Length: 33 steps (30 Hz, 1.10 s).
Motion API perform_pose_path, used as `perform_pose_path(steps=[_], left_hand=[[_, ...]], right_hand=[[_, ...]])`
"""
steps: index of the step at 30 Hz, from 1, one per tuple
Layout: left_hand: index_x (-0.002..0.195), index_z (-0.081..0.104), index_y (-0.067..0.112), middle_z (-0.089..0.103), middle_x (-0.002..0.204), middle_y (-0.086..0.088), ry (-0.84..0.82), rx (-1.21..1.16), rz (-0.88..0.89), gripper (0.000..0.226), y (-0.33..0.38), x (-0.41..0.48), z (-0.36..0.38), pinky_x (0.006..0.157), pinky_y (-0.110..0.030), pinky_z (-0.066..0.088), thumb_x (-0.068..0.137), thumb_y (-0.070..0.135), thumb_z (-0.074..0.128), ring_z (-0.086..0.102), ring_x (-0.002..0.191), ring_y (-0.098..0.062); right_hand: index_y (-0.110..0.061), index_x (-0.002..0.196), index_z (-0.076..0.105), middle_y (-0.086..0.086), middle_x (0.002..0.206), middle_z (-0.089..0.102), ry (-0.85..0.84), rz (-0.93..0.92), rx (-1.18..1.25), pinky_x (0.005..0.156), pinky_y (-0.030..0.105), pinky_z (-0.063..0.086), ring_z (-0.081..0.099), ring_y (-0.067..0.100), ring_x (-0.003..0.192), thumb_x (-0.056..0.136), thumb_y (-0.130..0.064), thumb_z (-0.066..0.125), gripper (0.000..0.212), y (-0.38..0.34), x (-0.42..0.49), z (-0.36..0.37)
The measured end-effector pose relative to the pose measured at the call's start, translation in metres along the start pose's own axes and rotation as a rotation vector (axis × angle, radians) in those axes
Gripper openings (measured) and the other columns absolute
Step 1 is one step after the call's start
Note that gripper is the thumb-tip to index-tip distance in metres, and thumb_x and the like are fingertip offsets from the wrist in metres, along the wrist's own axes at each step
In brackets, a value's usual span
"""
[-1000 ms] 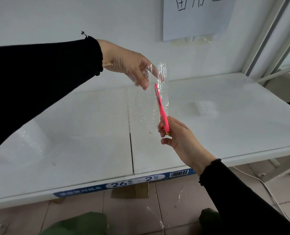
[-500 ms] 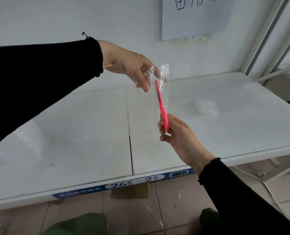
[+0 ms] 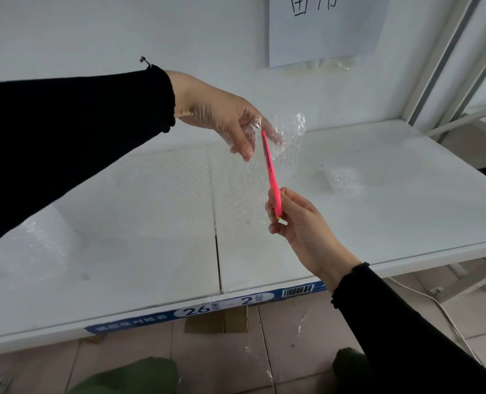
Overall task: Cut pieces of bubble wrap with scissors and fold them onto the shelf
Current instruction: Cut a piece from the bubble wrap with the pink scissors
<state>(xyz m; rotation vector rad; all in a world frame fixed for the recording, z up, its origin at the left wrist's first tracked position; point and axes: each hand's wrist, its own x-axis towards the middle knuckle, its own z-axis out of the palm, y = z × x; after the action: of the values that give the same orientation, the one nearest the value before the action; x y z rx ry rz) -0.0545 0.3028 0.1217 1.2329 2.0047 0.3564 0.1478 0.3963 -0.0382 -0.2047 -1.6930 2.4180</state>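
Observation:
My left hand (image 3: 224, 118) pinches the top edge of a clear sheet of bubble wrap (image 3: 288, 137) and holds it up above the white shelf (image 3: 378, 217). The sheet hangs down and drapes over the shelf to the left. My right hand (image 3: 298, 226) grips the pink scissors (image 3: 271, 174) by the handle end, below the left hand. The blades point up and reach the top of the sheet beside my left fingers. Whether the blades are apart cannot be told. A folded piece of bubble wrap (image 3: 345, 180) lies on the shelf to the right.
A roll of bubble wrap (image 3: 37, 245) sits at the shelf's left under my left sleeve. A blue label strip (image 3: 236, 305) runs along the shelf's front edge. A paper sign (image 3: 324, 27) hangs on the back wall. A white cable (image 3: 446, 317) and plastic scraps lie on the tiled floor.
The scissors have slid upward through the sheet toward my left fingers. The strip to the right of the blades has loosened and spread out.

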Motion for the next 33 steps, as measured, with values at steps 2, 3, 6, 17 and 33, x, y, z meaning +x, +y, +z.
perform_pose_path(steps=[2,3,6,17,33], left_hand=[[0.135,0.059,0.025,0.073,0.082,-0.002,0.021,-0.012,-0.001,0.058,0.001,0.0,0.001,0.07,-0.017,0.051,0.083,0.007,0.076,0.062,0.078,-0.017],[0.131,0.061,0.028,0.073,0.082,-0.002,0.02,-0.015,0.001,0.055,0.001,-0.001,0.002,0.071,-0.018,0.051,0.083,0.006,0.076,0.062,0.076,-0.015],[0.133,0.061,0.03,0.072,0.086,-0.006,-0.022,-0.006,0.008,0.057,0.003,0.0,0.006,0.071,-0.018,0.051,0.084,0.005,0.076,0.064,0.079,-0.015],[0.106,0.067,0.012,0.077,0.104,-0.008,0.097,-0.111,-0.005,0.022,-0.004,0.001,0.006,0.109,-0.039,0.046,0.091,0.029,0.069,0.069,0.096,-0.019],[0.107,0.07,-0.003,0.074,0.09,-0.005,0.139,-0.088,0.105,0.021,-0.003,0.007,0.022,0.078,-0.021,0.053,0.1,0.013,0.057,0.067,0.076,-0.007]], right_hand=[[-0.024,0.082,0.07,-0.001,0.081,0.055,-0.001,-0.001,-0.006,0.066,0.03,0.041,0.047,0.013,0.072,0.096,-0.027,0.057,0.019,0.0,0.0,0.0],[-0.024,0.081,0.07,-0.001,0.081,0.055,0.0,0.0,-0.005,0.066,0.03,0.041,0.047,0.013,0.072,0.097,-0.027,0.057,0.02,0.0,0.0,0.0],[-0.025,0.079,0.07,-0.001,0.081,0.055,0.004,-0.002,0.005,0.065,0.03,0.041,0.047,0.013,0.072,0.099,-0.027,0.055,0.025,0.0,0.001,0.0],[-0.025,0.077,0.068,-0.002,0.078,0.055,0.025,-0.022,-0.004,0.064,0.028,0.039,0.044,0.013,0.07,0.1,-0.025,0.055,0.026,-0.003,0.001,-0.002],[-0.025,0.076,0.068,-0.001,0.078,0.05,0.044,-0.03,-0.006,0.064,0.028,0.038,0.042,0.014,0.068,0.094,-0.03,0.057,0.022,-0.003,0.005,-0.005]])
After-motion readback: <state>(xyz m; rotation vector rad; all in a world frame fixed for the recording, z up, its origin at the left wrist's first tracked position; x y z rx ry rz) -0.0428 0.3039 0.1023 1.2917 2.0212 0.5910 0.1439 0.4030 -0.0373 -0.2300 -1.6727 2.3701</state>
